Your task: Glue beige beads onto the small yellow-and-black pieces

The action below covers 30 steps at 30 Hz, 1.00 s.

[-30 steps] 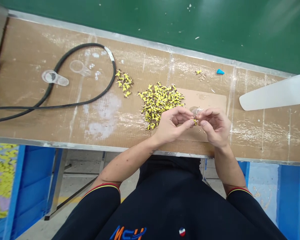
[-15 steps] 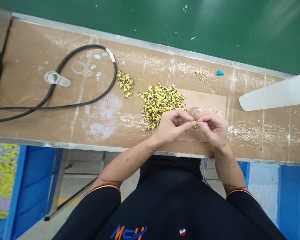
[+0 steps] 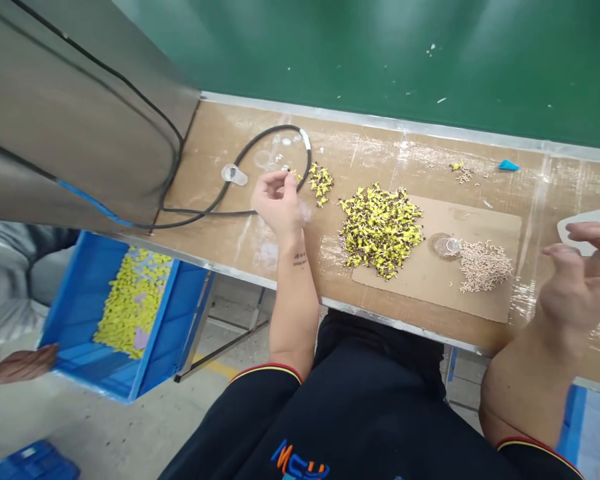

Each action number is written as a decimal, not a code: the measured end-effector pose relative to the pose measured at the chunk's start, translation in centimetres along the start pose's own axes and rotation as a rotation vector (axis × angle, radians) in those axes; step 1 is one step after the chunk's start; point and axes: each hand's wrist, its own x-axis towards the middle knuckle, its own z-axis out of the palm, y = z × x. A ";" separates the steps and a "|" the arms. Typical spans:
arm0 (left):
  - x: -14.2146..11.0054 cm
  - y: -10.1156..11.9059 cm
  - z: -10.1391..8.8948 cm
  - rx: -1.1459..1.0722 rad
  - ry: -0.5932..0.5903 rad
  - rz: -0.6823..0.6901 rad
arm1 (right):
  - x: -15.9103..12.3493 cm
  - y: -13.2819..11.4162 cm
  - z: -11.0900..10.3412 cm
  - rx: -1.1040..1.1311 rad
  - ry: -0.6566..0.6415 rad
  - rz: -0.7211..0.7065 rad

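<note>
My left hand point(image 3: 280, 203) is raised over the left part of the bench, thumb and fingers pinched together. At its fingertips shows a tiny yellow figure point(image 3: 295, 175), partly hidden. A small group of yellow-and-brown figures point(image 3: 321, 183) lies just to its right. My right hand point(image 3: 583, 283), smeared by motion, hangs at the right with thumb and fingers apart and nothing between them. Between my hands, a large heap of the yellow figures point(image 3: 383, 230) rests partly on a cardboard sheet point(image 3: 430, 293). Small pale curved pieces point(image 3: 485, 267) form a pile beside a clear round cup point(image 3: 445, 245).
A black cable point(image 3: 275, 128) loops around a clear plastic cup point(image 3: 235, 175). Farther back sits a blue cone-shaped cap point(image 3: 508, 165); a white bottle point(image 3: 575, 223) is behind my right hand. Another person's hand point(image 3: 27, 363) touches a blue crate point(image 3: 85, 370) of yellow pieces.
My hands have parted: the left went leftward with the yellow figure, the right moved out to the right. The view swung left, bringing the other person and the blue crate into sight.
</note>
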 end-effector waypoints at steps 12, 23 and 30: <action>-0.5 -0.9 0.0 0.264 -0.067 0.195 | 0.3 -0.2 -0.8 -0.316 -0.167 -0.178; -5.8 3.8 1.0 0.195 -0.949 0.684 | 0.3 -1.0 -1.2 -0.382 -0.449 -0.185; -6.3 3.7 1.1 0.267 -1.007 0.733 | 0.0 -1.9 -0.7 -0.220 -0.551 -0.120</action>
